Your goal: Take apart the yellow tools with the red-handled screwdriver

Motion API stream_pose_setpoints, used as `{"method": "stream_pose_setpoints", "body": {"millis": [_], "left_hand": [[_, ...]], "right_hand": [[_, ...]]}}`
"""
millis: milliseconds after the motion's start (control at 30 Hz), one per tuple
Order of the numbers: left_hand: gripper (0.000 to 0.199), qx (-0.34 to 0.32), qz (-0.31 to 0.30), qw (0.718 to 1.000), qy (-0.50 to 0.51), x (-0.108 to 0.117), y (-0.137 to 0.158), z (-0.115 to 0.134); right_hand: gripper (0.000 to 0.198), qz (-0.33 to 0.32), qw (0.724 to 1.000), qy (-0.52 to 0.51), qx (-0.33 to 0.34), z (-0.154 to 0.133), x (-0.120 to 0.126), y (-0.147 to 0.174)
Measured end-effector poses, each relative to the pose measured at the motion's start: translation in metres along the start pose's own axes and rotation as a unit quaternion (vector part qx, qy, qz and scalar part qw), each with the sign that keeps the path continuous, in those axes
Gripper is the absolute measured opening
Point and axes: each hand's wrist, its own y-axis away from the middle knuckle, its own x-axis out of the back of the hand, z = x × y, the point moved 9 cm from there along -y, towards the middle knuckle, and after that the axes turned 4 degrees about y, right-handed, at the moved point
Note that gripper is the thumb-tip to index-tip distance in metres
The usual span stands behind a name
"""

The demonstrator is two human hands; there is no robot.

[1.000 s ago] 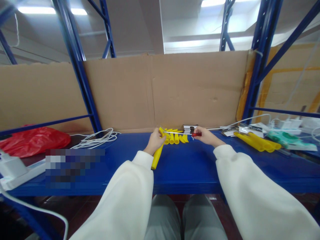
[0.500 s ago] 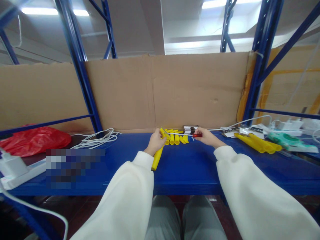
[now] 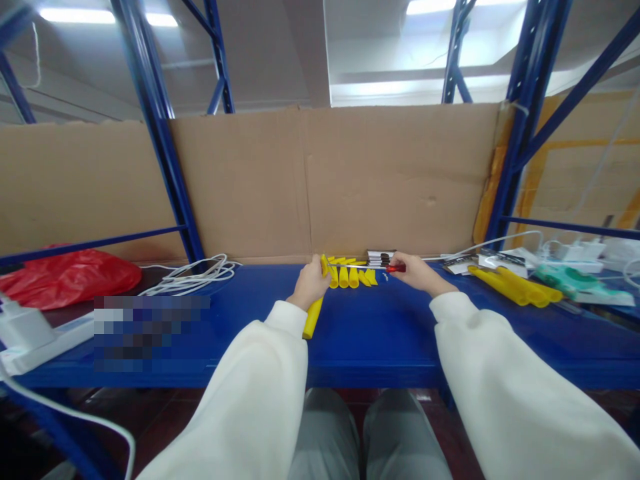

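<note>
My left hand is closed around a yellow tube, which slants up from the blue shelf top with its upper end showing past my fingers. In my right hand is a screwdriver with a red handle, held level. Its thin metal shaft points left, and the tip meets the upper end of the yellow tube near my left fingers; whether it goes in cannot be made out. Several more yellow tubes lie in a row just behind, with small yellow pieces beside them.
Black and silver parts lie by the cardboard wall. More yellow tubes and a green and white package are at right. At left are a coiled white cable, a red plastic bag and a power strip.
The screwdriver and both hands stay in nearly the same place. The tube's upper end has turned slightly at my left fingers. The view has shifted a little.
</note>
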Motion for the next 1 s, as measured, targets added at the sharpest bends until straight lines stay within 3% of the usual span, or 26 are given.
{"method": "stream_pose_setpoints", "body": {"millis": [200, 400, 633, 833, 1000], "left_hand": [[0.017, 0.007, -0.006, 1.0, -0.011, 0.0, 0.0, -0.001], [0.019, 0.016, -0.005, 1.0, -0.026, 0.003, 0.001, -0.001], [0.019, 0.01, -0.006, 1.0, -0.022, 0.002, 0.0, -0.001], [0.023, 0.007, -0.001, 1.0, 0.002, -0.001, 0.0, 0.0], [0.022, 0.005, -0.033, 0.999, 0.028, -0.011, 0.001, 0.004]], "right_hand": [[0.011, 0.015, 0.987, 0.156, 0.044, -0.028, 0.012, 0.003], [0.016, 0.04, 0.97, 0.224, 0.088, -0.042, 0.014, 0.007], [0.021, -0.011, 0.962, 0.271, -0.02, -0.031, 0.005, 0.008], [0.02, -0.006, 0.966, 0.257, 0.017, -0.037, 0.006, 0.006], [0.016, -0.03, 0.971, 0.236, -0.001, -0.025, 0.005, 0.007]]}}
